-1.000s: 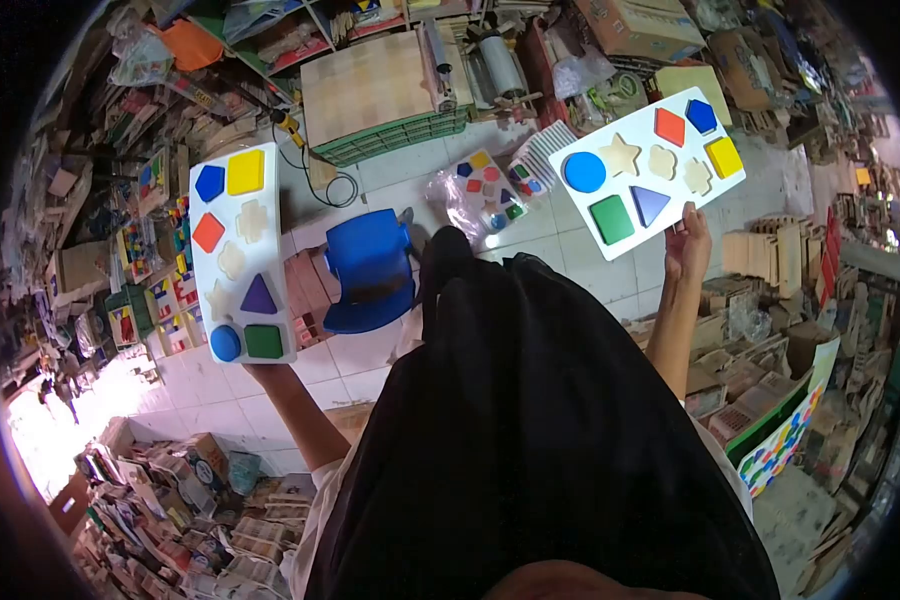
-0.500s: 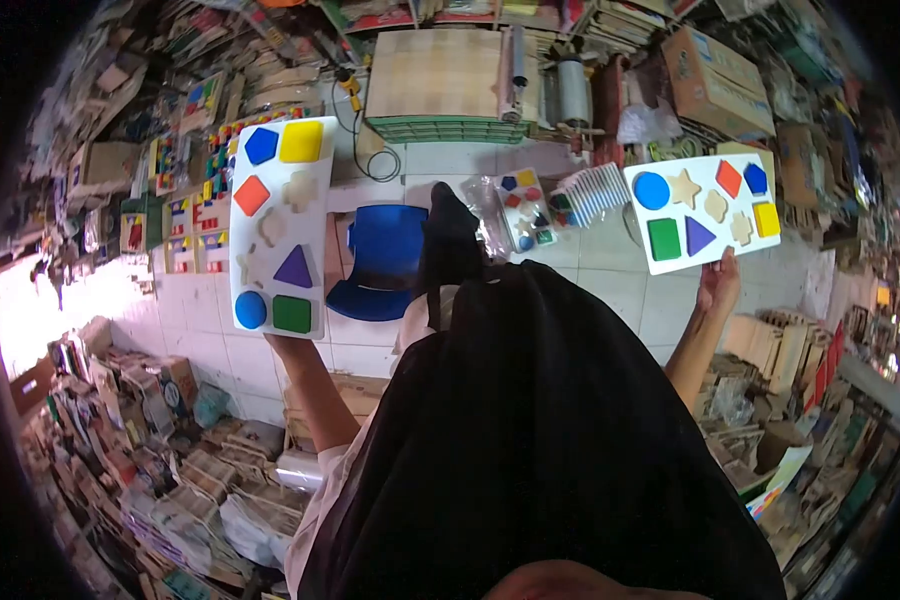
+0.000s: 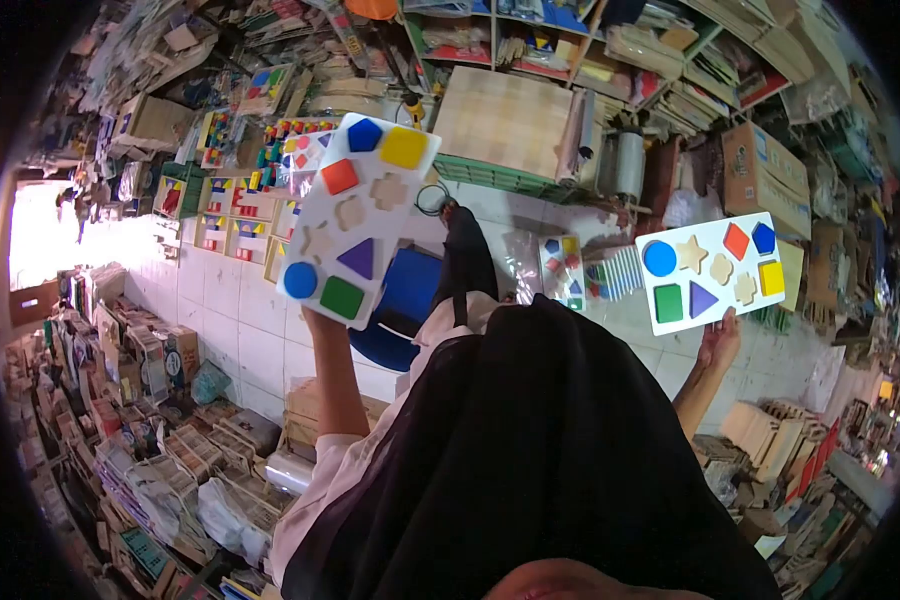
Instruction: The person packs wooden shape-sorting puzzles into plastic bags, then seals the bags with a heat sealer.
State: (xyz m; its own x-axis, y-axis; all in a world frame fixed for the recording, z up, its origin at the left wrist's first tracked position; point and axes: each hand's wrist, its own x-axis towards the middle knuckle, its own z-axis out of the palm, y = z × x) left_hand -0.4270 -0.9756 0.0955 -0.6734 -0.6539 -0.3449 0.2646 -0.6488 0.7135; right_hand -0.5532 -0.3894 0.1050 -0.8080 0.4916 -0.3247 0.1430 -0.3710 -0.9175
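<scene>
1. The left board [image 3: 390,225] is held out ahead of the person on the left; its long axis runs mostly away from the body, the far end leaning right.
2. The right board [image 3: 724,303] is out to the right, its long axis mostly crosswise and rising slightly rightward. The two boards are well apart, and their long axes are clearly angled to each other.
3. Each board has its own hand nearest. The left hand [image 3: 322,325] holds the left board at its near short end; the right hand [image 3: 718,342] holds the right board along its near long edge, right of the middle.
4. Both hands are taken up with a board. The left fingers are hidden beneath, so how tightly they are closed cannot be told; the right hand grips the rim, but most of its fingers' hold is covered too.
5. Between the boards, the person's leg [image 3: 467,255] reaches forward over the tiled floor [image 3: 260,350]. A blue chair [image 3: 410,285] is partly covered by the left board, and a smaller board [image 3: 563,268] lies on the floor near the right one.
6. Farther right, a carton [image 3: 770,165] carries dark printing, too small to read. No brand or label is legible on either held board.
</scene>
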